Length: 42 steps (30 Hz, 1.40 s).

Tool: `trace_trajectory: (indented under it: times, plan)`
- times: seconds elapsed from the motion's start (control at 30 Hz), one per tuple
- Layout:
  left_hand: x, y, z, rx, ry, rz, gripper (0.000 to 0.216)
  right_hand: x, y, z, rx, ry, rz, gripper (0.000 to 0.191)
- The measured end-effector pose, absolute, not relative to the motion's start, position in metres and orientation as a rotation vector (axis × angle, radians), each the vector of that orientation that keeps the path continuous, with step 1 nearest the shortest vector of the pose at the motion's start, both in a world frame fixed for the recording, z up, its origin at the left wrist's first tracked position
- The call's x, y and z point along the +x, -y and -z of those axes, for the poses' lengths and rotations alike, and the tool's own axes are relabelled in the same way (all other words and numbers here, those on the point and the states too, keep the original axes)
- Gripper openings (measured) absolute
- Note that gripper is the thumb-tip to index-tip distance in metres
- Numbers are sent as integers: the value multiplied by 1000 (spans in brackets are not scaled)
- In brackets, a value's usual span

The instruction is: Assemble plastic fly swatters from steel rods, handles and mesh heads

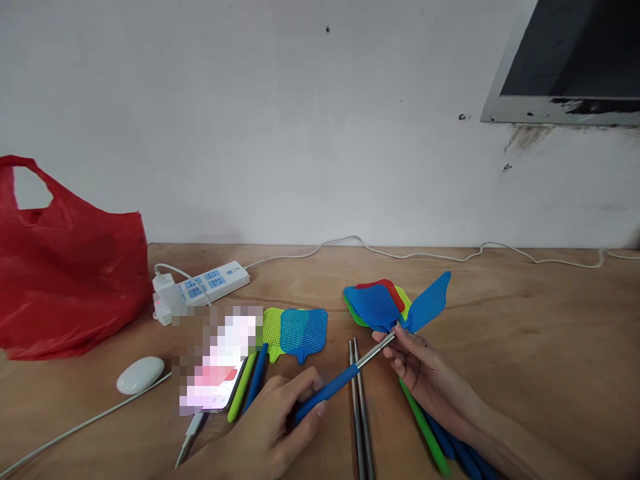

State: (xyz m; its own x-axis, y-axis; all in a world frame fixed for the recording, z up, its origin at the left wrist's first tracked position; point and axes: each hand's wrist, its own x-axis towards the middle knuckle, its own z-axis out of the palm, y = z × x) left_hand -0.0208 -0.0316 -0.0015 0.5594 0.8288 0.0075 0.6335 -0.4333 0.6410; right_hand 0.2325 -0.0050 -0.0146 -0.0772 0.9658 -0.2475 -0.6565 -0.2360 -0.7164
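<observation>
Between both hands I hold a fly swatter with a blue grip [327, 389], a thin metal rod [376, 349] and a blue head [430, 301] tilted up to the right. My left hand [273, 423] is wrapped round the grip's lower end. The fingers of my right hand [417, 357] pinch it where rod and head meet. Behind that hand lies a pile of swatter heads [375, 307] in blue, red, green and yellow. Two loose metal rods [359, 413] lie under the grip. Green and blue handles [425, 430] are partly hidden below my right forearm.
Left of centre lie a yellow-green swatter head [273, 327], a blue one [304, 331], and two handles [249, 380] beside a pixelated phone [223, 367]. Farther left are a white mouse [141, 375], a power strip [215, 283] and a red plastic bag [70, 273]. A white cable [415, 255] runs along the wall.
</observation>
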Motion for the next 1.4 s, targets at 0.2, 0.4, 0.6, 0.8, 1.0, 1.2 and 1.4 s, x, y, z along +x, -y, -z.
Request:
trace_trajectory:
  times: [0.2,0.4,0.6,0.8,1.0,1.2,1.4]
  plan:
    - [-20,30,13,2188,-1146,-496,24,234,1,7,-848,479,-1649,28]
    - [-19,28,27,2092,-1193,-583,20,225,-3,2,-874,613,-1583,24]
    - [-18,29,26,2107,-1210,-606,24,205,8,12,-873,660,-1578,29]
    - [-13,32,21,2110,-1200,-600,32,196,20,18,-892,818,-1496,28]
    - [-9,35,21,2124,-1168,-640,33,200,23,19,-948,928,-1333,30]
    - [-9,33,23,2109,-1172,-668,36,213,9,12,-894,824,-1204,28]
    - [-11,32,25,2069,-1202,-658,38,215,4,11,-860,802,-1249,25]
